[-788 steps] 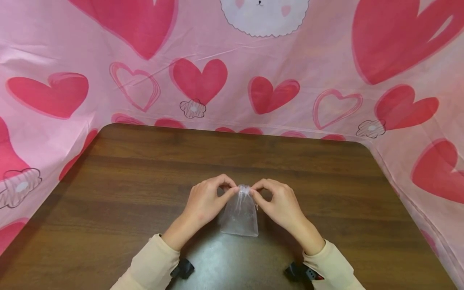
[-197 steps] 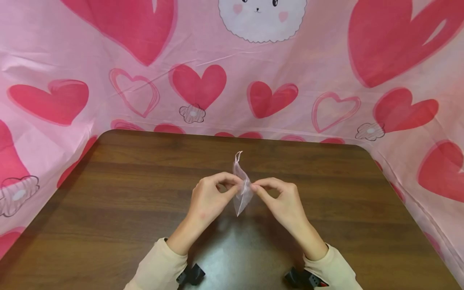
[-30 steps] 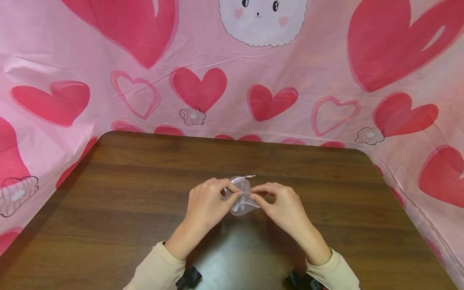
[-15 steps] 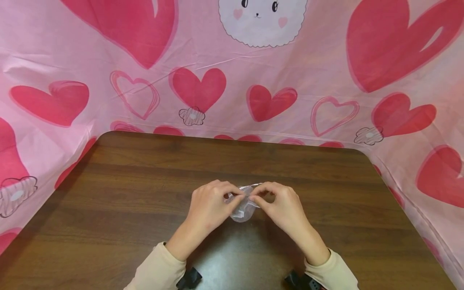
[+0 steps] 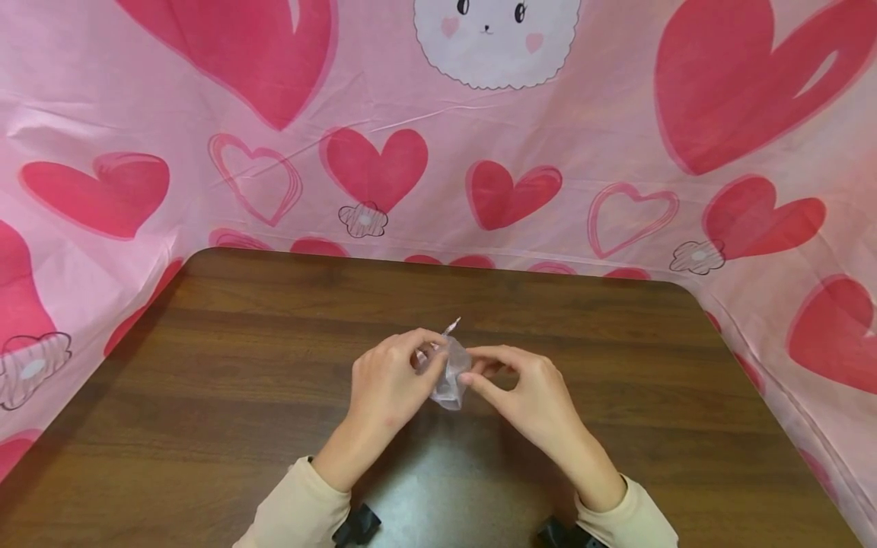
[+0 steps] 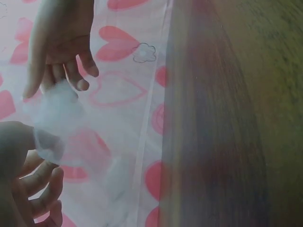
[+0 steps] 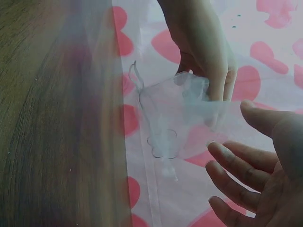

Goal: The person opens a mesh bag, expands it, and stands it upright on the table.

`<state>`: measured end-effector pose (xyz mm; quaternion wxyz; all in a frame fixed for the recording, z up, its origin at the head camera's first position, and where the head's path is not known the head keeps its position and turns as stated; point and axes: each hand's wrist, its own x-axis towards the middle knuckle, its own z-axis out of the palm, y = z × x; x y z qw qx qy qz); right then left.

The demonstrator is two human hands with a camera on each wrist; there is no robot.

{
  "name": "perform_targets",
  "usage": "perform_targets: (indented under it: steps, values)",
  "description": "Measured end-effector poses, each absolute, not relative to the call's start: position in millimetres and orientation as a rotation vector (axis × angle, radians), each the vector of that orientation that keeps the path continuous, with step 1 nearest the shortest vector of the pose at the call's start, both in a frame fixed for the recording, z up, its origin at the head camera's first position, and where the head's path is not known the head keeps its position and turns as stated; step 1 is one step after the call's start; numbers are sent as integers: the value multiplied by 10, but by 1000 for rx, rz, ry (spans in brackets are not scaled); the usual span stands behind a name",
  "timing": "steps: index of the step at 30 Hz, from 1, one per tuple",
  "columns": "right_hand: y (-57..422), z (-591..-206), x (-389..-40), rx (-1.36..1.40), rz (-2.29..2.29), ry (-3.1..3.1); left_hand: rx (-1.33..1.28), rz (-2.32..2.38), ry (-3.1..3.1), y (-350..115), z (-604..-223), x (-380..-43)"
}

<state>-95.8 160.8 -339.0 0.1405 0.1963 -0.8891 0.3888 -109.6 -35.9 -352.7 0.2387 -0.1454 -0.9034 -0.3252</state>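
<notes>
A small sheer white drawstring pouch [image 5: 454, 374] is held up over the middle of the table, its cord end [image 5: 452, 326] sticking out at the far side. My left hand [image 5: 390, 378] pinches the pouch at its left side between thumb and fingers. On the other side, my right hand [image 5: 529, 386] has its thumb and fingers spread, the fingertips at the pouch's right edge. In the right wrist view the gauzy fabric [image 7: 165, 101] fans out between the hands, and the right fingers [image 7: 236, 163] are apart from the thumb. Inside the pouch, nothing can be made out clearly.
The brown wooden table [image 5: 274, 304] extends around both hands. Pink cloth with red hearts [image 5: 517, 190] hangs behind and along the sides. A black wrist camera sits at each sleeve, the left one [image 5: 358, 525] and the right one [image 5: 562, 533].
Over the last second the pouch has turned and shifted slightly left, its cord end swinging to point away. The right thumb and fingers have spread, loosening their pinch. Earlier the pouch hung flat.
</notes>
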Motion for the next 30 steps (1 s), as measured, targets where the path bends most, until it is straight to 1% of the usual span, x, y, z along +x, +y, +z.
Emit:
perform_targets:
  steps: [5, 15, 30]
  values:
    - [1600, -3390, -955, 561, 1120, -2581, -401, -896, -2454, -364, -3532, -1093]
    - [1614, -3395, -974, 427, 1087, -2525, -426, -959, -2413, -347, -3518, -1083]
    - [1647, -3384, -984, 320, 1082, -2494, -477, -936, -2417, -341, -3519, -1088]
